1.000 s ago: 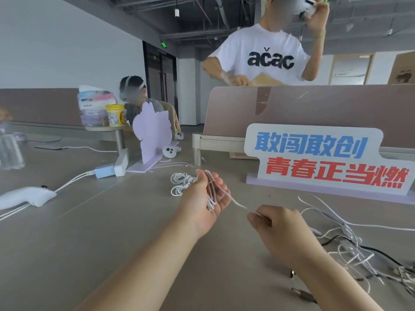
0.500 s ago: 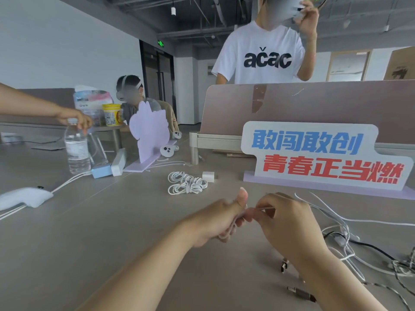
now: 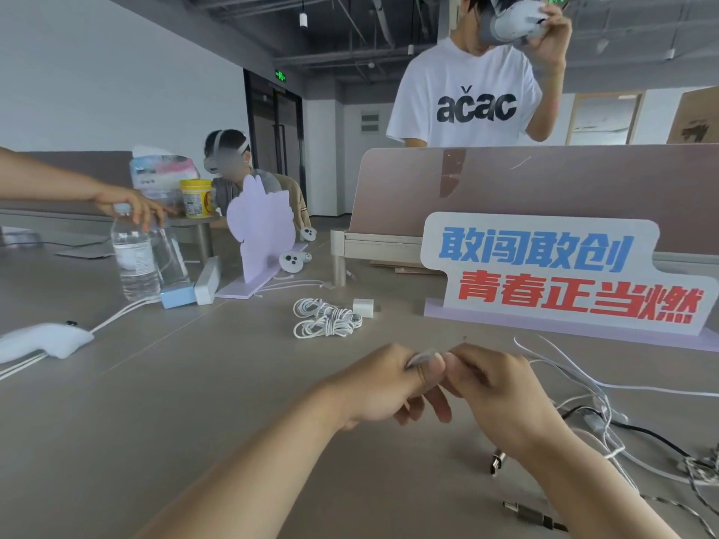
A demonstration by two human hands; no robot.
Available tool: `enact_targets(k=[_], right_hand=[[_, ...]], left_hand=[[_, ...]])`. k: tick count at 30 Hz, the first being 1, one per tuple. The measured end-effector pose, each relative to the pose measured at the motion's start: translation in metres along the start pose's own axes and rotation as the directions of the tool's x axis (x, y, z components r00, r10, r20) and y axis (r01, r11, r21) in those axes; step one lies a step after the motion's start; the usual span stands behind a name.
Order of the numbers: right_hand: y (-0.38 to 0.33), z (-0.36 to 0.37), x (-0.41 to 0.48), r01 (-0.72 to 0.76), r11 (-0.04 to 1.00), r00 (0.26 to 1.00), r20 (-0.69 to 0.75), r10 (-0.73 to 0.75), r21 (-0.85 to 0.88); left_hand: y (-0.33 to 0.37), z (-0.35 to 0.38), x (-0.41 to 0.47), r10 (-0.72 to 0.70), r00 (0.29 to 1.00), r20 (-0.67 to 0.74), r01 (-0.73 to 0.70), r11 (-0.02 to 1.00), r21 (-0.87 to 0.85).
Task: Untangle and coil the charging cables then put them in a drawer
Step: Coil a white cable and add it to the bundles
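Left hand (image 3: 373,387) and right hand (image 3: 494,390) pinch a white cable (image 3: 422,356) — mostly hidden inside them.

One wide-angle head-worn view faces forward and down over the desk (image 3: 163,429), left hand (image 3: 379,389) and right hand (image 3: 502,396) near, low centre.

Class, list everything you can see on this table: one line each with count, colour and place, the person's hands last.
coiled cables: two, white, mid-table
charger block: one, white, right of the coils
loose cables: tangle, white and black, table's right side
slogan sign: one, white with blue and red characters, right rear
cut-out board: one, lilac, left rear
water bottle: one, clear, far left, another person's hand on top
held cable: one, white, centre foreground
left hand and right hand: two, centre foreground, both gripping the held cable
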State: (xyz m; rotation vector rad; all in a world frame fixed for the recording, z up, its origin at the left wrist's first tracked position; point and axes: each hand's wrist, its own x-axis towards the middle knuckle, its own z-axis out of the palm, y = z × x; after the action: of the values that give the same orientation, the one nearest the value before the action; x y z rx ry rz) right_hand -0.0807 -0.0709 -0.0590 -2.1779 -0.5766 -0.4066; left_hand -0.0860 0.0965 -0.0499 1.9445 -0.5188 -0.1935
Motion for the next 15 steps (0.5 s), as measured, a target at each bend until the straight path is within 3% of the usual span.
enact_targets(k=[5, 8, 11, 15], right_hand=[[0.006, -0.004, 0.004, -0.093, 0.993, 0.988, -0.127, 0.084, -0.07], [0.006, -0.002, 0.006, -0.132, 0.984, 0.976, -0.19, 0.109, -0.116], [0.006, -0.005, 0.006, -0.133, 0.983, 0.936, -0.341, 0.083, -0.126], [0.008, -0.013, 0.006, -0.094, 0.986, 0.871, -0.492, 0.013, -0.14]], left_hand=[[0.006, -0.015, 0.001, -0.076, 0.94, -0.332, -0.011, 0.967, -0.255], [0.01, -0.013, 0.002, -0.175, 0.914, -0.367, 0.008, 0.91, -0.414], [0.011, -0.014, 0.0, -0.228, 0.946, -0.229, 0.108, 0.89, -0.443], [0.013, -0.012, -0.01, -0.197, 0.968, 0.155, 0.229, 0.946, -0.23]])
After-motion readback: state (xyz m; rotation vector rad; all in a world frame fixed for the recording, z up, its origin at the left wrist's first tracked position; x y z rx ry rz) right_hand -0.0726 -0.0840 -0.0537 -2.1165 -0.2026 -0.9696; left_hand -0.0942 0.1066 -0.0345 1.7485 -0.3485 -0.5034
